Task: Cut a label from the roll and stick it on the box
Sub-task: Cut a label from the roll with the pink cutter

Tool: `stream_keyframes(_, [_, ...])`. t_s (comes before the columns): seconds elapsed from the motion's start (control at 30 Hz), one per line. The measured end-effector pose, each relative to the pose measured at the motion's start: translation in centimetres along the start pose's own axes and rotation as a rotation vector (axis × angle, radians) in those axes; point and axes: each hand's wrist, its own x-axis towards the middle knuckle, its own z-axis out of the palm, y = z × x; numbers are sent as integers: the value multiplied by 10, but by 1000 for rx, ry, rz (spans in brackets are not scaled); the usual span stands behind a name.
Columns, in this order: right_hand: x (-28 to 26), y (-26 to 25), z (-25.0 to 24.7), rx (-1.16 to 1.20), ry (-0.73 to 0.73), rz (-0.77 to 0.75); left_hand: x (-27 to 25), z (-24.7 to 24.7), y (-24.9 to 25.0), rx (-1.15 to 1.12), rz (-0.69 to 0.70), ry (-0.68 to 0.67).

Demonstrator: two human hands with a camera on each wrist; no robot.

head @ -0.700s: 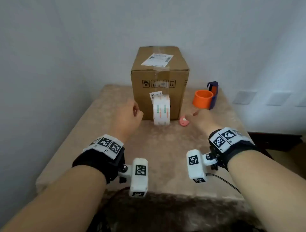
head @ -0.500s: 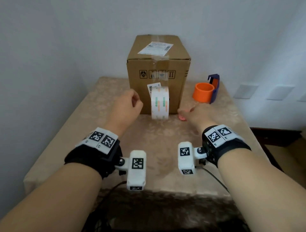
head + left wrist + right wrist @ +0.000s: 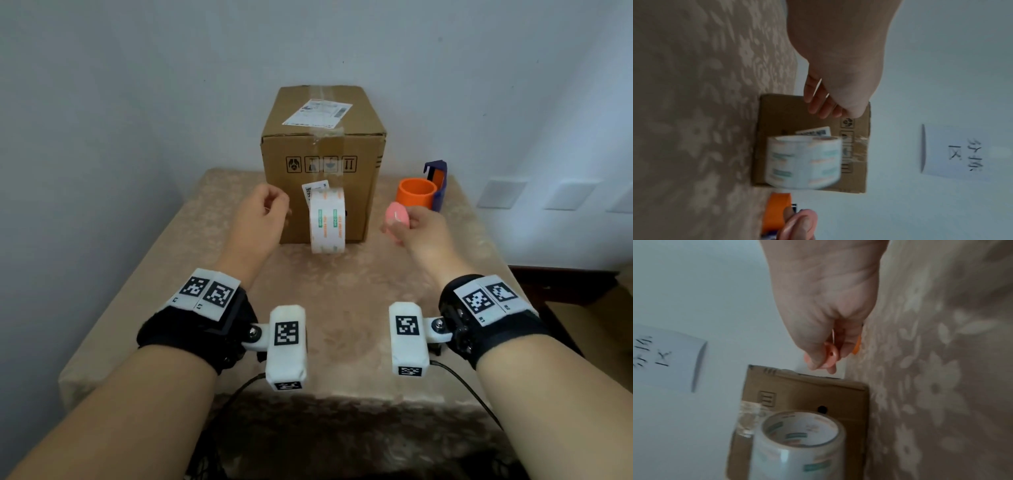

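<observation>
A brown cardboard box [image 3: 322,150] stands at the back of the table, a white shipping label on its top. The white label roll [image 3: 327,221] with orange and green print stands on edge against the box front, its loose end sticking up. My right hand [image 3: 407,228] is raised right of the roll and pinches a small pink cutter [image 3: 396,216]; the right wrist view shows the pink cutter [image 3: 831,352] between thumb and fingers. My left hand [image 3: 265,214] hovers left of the roll with loosely curled fingers [image 3: 818,104] holding nothing. The roll [image 3: 803,162] looks blurred there.
An orange cup [image 3: 416,193] and a dark blue tape dispenser [image 3: 437,186] stand at the back right of the beige patterned table [image 3: 342,291]. A paper sign [image 3: 953,152] hangs on the wall behind. The table's front edge is near my wrists.
My right hand has picked the pink cutter up off the table beside the roll and lifted it. My left hand stays beside the roll.
</observation>
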Motion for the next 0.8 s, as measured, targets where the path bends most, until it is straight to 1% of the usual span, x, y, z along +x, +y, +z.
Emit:
stream_keyframes(0.1, [-5, -25, -9, 120, 33, -120, 1, 1, 19, -130, -21, 22])
stream_keyframes(0.17, [-7, -39, -14, 180, 13, -189, 0, 2, 28, -168, -49, -14])
stream_keyframes(0.27, [-9, -53, -13, 40, -55, -287, -2, 8, 32, -153, -102, -147])
stream_keyframes(0.37, [-6, -59, -3, -68, -126, -298, -5, 17, 31, -164, -117, -234])
stream_keyframes(0.43, [-3, -61, 4, -130, -149, -314, -4, 20, 31, -207, -143, -235])
stream_keyframes(0.53, [-1, -63, 9, -203, -157, -363, -1, 19, 35, -265, -215, -203])
stream_keyframes(0.63, [-3, -64, 14, -238, -122, -449, 3, 17, 36, -236, -282, -197])
stream_keyframes(0.73, [-1, -68, 21, -292, -107, -547, 6, 13, 38, -227, -299, -174])
stream_keyframes(0.8, [5, -73, 22, -354, -110, -580, 6, 13, 39, -222, -302, -174])
